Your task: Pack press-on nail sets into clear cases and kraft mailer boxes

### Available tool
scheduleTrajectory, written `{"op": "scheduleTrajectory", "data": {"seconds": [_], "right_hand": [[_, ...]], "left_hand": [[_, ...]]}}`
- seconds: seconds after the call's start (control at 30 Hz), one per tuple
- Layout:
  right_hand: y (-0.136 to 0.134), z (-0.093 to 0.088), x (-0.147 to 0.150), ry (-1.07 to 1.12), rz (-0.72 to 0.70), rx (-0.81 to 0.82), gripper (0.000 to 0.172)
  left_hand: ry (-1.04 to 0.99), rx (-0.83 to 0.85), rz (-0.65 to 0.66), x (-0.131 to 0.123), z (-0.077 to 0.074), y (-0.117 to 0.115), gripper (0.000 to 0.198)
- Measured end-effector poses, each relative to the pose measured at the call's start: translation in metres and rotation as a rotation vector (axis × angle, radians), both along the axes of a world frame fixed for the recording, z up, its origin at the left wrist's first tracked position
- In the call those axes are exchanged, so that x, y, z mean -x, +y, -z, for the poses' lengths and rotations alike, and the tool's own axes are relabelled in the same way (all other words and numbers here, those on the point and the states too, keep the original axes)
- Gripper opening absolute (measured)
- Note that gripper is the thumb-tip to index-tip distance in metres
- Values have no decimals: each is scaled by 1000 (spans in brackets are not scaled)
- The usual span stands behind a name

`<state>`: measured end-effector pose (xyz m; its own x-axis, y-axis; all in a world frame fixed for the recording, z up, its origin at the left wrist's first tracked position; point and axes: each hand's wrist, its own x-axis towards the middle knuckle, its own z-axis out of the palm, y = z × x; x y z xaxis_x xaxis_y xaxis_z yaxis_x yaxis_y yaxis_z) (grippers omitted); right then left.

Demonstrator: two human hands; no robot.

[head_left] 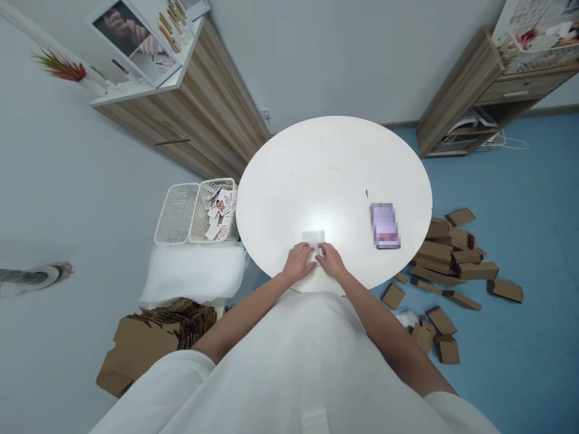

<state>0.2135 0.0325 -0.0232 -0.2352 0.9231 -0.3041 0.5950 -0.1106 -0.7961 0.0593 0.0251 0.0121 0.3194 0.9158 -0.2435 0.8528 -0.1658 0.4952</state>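
A small white, slightly see-through wrapped piece [313, 236], perhaps foam sheet, lies flat near the front edge of the white oval table [335, 163]. My left hand [298, 263] grips its left side with bent fingers, thumb pointing inward. On the opposite side my right hand [332, 261] has its fingers curled onto it, thumb and fingertips close together. Whatever may be inside the piece is hidden. The two thumbs almost meet in front of it.
A pixelated purple phone-like object [385, 226] lies on the table's right. Left of the table are a basket of printed cards [219, 211], a clear-lined basket [177, 214], white foam sheets [194, 271] and flat cardboard [145, 346]. Brown boxes [452, 253] litter the floor at right.
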Motion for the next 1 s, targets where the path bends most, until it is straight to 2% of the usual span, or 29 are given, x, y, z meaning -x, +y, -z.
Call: {"op": "scheduleTrajectory", "data": {"seconds": [0.1, 0.17, 0.27, 0.37, 0.47, 0.6, 0.73, 0.87, 1.0], "right_hand": [[-5, -6, -6, -7, -36, -42, 43], [-9, -14, -11, -63, -87, -135, 51], [-11, -25, -14, -174, -252, -272, 57], [-7, -29, -11, -266, -398, -281, 71], [2, -27, -6, -329, -427, -269, 76], [10, -28, -4, -350, -463, -263, 67], [6, -37, -10, -326, -520, -150, 53], [2, -41, -16, -279, -526, -68, 41], [14, -38, -14, -221, -462, -13, 22]], "left_hand": [[45, -14, 62, -2, 2, 0, 44], [50, -8, 69, -2, 3, 0, 44], [31, 5, 63, -2, 4, 0, 48], [13, 33, 57, -1, 4, 3, 53], [10, 49, 63, -1, 3, 9, 56], [-66, 56, 86, 4, -3, 13, 61], [-136, 114, 112, 14, -8, 6, 70], [-182, 148, 86, 19, -4, -8, 42], [-256, 97, -80, 17, 5, -10, 25]]}}
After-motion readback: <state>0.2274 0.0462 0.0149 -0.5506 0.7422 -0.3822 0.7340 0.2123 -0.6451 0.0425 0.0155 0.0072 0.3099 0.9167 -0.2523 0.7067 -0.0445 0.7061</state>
